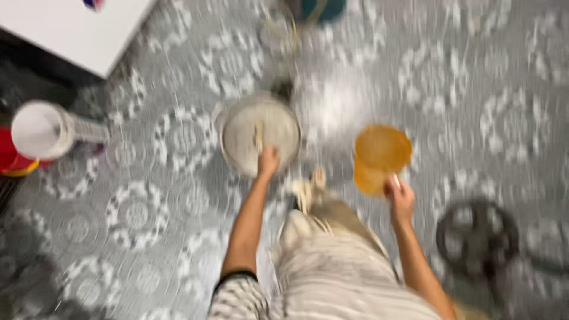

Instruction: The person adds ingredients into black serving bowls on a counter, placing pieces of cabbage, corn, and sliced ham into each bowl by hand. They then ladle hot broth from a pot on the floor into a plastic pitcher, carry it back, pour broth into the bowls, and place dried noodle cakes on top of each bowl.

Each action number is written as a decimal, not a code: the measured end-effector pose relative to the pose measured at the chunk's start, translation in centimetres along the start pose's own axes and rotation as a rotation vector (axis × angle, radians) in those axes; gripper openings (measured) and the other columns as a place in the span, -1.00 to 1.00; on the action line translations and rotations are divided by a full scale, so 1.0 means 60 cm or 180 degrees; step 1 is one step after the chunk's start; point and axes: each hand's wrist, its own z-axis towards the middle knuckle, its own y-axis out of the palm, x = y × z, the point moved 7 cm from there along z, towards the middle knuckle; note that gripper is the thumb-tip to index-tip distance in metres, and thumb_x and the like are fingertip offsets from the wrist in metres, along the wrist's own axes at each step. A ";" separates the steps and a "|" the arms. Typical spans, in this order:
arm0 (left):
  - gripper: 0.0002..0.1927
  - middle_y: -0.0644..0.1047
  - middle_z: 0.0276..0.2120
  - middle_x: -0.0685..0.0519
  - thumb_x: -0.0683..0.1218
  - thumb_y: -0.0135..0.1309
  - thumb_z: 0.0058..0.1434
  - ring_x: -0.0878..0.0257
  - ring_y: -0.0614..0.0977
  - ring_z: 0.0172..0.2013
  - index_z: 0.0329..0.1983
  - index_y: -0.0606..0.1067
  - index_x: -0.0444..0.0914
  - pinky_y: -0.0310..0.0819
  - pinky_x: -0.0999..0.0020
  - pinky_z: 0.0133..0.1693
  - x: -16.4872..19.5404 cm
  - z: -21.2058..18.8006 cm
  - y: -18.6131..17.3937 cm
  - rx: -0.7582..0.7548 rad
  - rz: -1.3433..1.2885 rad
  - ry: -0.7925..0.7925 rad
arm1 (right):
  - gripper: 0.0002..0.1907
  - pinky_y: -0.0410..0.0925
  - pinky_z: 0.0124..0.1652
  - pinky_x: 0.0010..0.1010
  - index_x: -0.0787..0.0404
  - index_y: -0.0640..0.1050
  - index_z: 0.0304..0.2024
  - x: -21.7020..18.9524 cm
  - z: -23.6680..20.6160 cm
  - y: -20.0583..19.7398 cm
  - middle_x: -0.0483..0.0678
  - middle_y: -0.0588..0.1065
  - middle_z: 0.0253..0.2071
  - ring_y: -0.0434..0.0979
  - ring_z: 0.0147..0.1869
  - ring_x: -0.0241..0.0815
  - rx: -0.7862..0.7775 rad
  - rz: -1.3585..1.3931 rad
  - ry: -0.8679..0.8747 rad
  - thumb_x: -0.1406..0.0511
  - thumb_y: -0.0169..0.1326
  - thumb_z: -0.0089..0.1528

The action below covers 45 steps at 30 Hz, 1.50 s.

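Blur smears the whole head view, so fine detail is lost. At the far left, a white round container (37, 130) lies on its side beside something red (8, 155) at the picture's edge, and a white slab corner (77, 29) fills the top left. All of it sits on a grey floor covering (148, 213) patterned with pale round medallions.

Near the middle, a round metal pan (237, 142) holding something whitish rests on the floor. The left hand (268, 162) reaches over the pan's near rim, its grip clamped on a thin wooden stick (258, 135) that points up into the pan's contents. The left forearm runs down to a striped sleeve at the bottom edge.

Just right of the pan, the person's own foot (313, 185) shows below a leg in striped light cloth (332, 266).

Further right, the right hand (400, 198) holds an orange plastic jug (379, 155) by its lower near edge, fingers curled on it. The jug's open mouth faces the camera; whether it rests on the floor or is lifted, I cannot tell.

At the far right lies a dark round ring-shaped object (477, 237) on the floor, too blurred to name.
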 end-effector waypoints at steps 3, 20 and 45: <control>-0.73 0.62 -0.16 -0.24 -0.07 0.05 0.28 -0.17 0.65 -0.12 -0.02 0.61 -0.23 0.54 -0.02 -0.06 -0.050 0.095 -0.027 -0.0114 0.0137 -0.1422 | -0.69 0.24 -0.26 -0.50 0.25 0.51 -0.33 -0.070 0.111 0.024 -0.18 0.44 -0.39 0.35 -0.31 -0.37 -0.0254 -0.0141 0.0002 0.21 0.01 0.44; -0.76 0.61 0.02 -0.13 0.06 -0.04 0.49 -0.13 0.63 0.05 0.10 0.57 -0.02 0.51 -0.11 0.06 -0.129 0.359 0.053 -0.1210 0.1456 -0.2412 | -0.70 0.24 -0.22 -0.45 0.32 0.53 -0.28 -0.072 0.702 0.274 -0.14 0.43 -0.39 0.34 -0.28 -0.34 -0.1080 -0.0793 0.0893 0.23 -0.04 0.43; -0.85 0.60 -0.17 -0.09 -0.07 0.02 0.31 0.00 0.67 -0.13 -0.17 0.57 -0.19 0.60 0.08 -0.15 0.853 1.592 0.221 -0.0388 0.2161 -0.0022 | -0.72 0.30 -0.15 -0.50 0.30 0.57 -0.22 -0.399 1.581 0.036 -0.17 0.51 -0.32 0.41 -0.22 -0.37 -0.0041 0.0040 0.0333 0.22 0.00 0.42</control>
